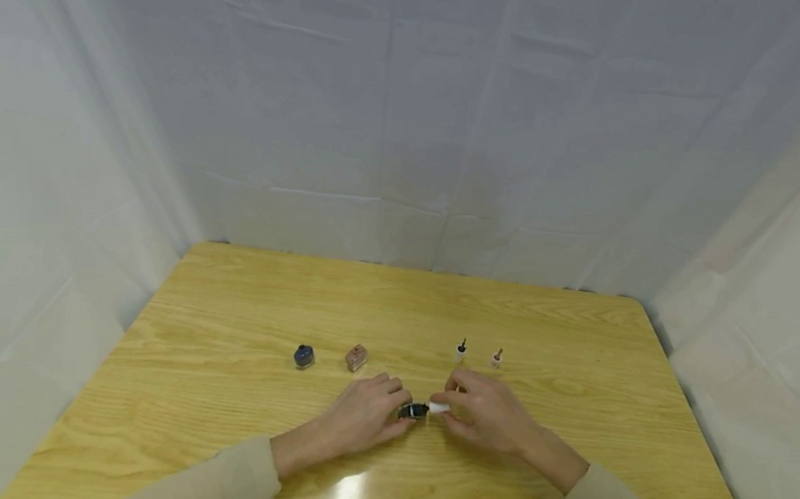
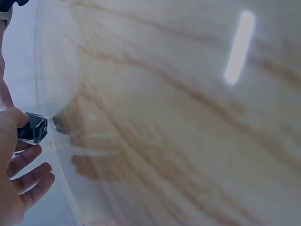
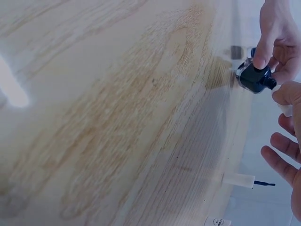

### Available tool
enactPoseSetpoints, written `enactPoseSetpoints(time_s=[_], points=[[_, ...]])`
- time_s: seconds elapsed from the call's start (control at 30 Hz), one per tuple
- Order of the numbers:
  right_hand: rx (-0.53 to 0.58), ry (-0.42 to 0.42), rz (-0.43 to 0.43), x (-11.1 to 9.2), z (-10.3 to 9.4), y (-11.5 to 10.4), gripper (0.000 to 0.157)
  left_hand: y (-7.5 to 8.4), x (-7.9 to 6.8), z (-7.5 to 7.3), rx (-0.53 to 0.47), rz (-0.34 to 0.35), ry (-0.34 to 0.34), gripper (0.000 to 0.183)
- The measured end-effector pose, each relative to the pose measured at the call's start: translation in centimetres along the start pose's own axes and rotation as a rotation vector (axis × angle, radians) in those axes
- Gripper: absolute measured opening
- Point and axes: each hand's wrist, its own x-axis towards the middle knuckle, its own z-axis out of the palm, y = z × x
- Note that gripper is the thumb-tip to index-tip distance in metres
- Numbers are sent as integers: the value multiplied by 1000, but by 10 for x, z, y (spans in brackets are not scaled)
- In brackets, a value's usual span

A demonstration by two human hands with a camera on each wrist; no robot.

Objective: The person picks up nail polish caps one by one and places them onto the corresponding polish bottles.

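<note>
Between the two hands is a small dark nail polish bottle [image 1: 413,411], tilted so that its neck points right. My left hand [image 1: 367,413] pinches it between thumb and fingers; in the left wrist view its glass body [image 2: 35,128] shows at the thumb. My right hand [image 1: 493,413] holds a white nail polish cap [image 1: 439,408] right at the bottle's neck. Whether the cap's brush is inside the neck I cannot tell. In the right wrist view the dark neck of the bottle [image 3: 254,77] faces the right fingers.
Beyond the left hand stand an uncapped blue polish bottle [image 1: 304,356] and a reddish-pink one [image 1: 356,357]. Two white caps, one with a dark brush [image 1: 461,351] and one with a reddish brush [image 1: 496,359], stand brush-up beyond the right hand. All rest on the wooden table [image 1: 262,293].
</note>
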Motion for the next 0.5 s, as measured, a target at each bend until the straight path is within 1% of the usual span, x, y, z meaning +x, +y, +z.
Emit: enactPoseSetpoints(time_s=[0.33, 0.5], points=[[20, 20, -25, 2, 0, -3, 25, 0, -1, 1, 14, 11, 6, 24], [17, 15, -30, 2, 2, -4, 25, 0, -1, 1, 18, 11, 5, 24]])
